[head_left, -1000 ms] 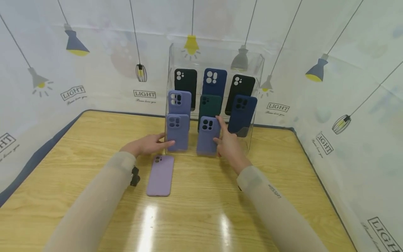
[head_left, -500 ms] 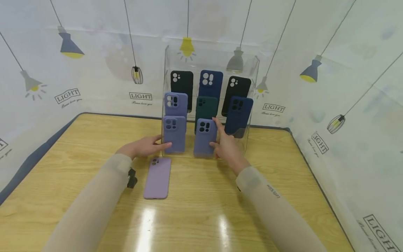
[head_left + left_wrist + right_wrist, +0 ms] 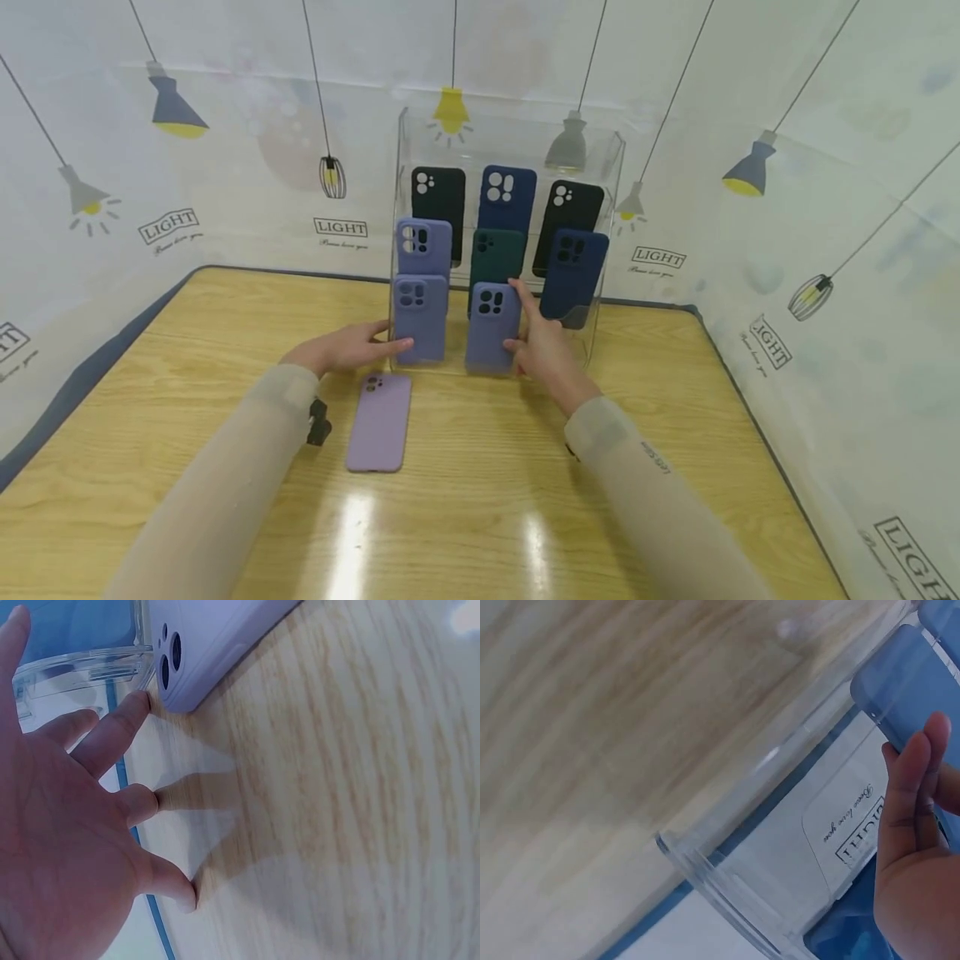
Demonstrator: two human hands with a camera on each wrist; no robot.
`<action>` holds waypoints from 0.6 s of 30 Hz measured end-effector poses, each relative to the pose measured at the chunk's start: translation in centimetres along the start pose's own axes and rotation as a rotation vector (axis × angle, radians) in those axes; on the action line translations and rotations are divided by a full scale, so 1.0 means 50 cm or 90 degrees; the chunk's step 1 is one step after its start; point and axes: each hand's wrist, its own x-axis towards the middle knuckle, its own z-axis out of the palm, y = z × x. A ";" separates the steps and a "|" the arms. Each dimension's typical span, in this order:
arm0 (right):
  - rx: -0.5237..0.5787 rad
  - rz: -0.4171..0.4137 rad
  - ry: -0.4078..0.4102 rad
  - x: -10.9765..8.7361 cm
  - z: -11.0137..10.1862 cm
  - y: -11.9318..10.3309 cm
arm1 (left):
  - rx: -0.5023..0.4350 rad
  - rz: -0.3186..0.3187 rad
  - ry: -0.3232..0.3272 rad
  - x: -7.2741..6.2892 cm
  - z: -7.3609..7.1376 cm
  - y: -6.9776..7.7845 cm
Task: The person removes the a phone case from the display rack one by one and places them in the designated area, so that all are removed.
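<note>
A clear tiered display stand (image 3: 600,333) holds several phone cases. In its bottom row, my right hand (image 3: 547,350) holds a periwinkle phone case (image 3: 487,337) by its right side, index finger at the top corner and thumb over the front. The right wrist view shows that hand's fingers (image 3: 915,769) at the case's edge. My left hand (image 3: 348,347) rests at the stand's left side, its thumb reaching in front of another periwinkle case (image 3: 420,321). In the left wrist view its fingers (image 3: 112,739) are spread, tips down by the wooden table (image 3: 337,825). A lilac phone case (image 3: 380,423) lies flat in front.
Higher on the stand are a dark green case (image 3: 498,250), two blue cases, two dark cases and another periwinkle case (image 3: 423,242). A blue-edged backdrop (image 3: 247,167) printed with lamps stands behind and beside the table.
The head view shifts slightly. Both hands and the phone cases keep their places.
</note>
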 end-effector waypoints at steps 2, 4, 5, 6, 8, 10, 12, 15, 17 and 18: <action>0.012 0.009 -0.003 0.002 -0.002 0.001 | 0.001 0.000 0.000 0.001 0.000 0.003; 0.027 0.018 -0.003 0.003 -0.003 0.001 | 0.001 0.003 0.000 0.001 0.000 0.005; 0.031 0.020 -0.001 0.003 -0.002 0.001 | 0.001 0.005 0.001 0.001 -0.001 0.005; 0.034 0.022 0.002 0.004 -0.002 0.001 | 0.002 0.007 0.001 0.001 0.000 0.005; 0.034 0.021 0.006 0.004 -0.001 0.001 | 0.002 0.011 0.003 0.001 0.000 0.005; 0.026 0.014 0.008 0.003 0.000 0.001 | 0.002 0.010 0.005 0.000 -0.001 0.003; 0.019 0.005 0.006 0.003 0.001 0.000 | 0.001 0.006 0.007 -0.001 -0.001 0.002; 0.015 -0.006 0.007 0.001 0.000 -0.005 | 0.000 0.006 0.007 -0.002 0.000 0.002; 0.006 -0.015 0.008 -0.002 -0.001 -0.014 | -0.001 0.005 0.006 -0.005 0.000 0.001; -0.002 -0.024 0.010 -0.005 -0.003 -0.019 | -0.001 0.003 0.005 -0.006 0.000 0.000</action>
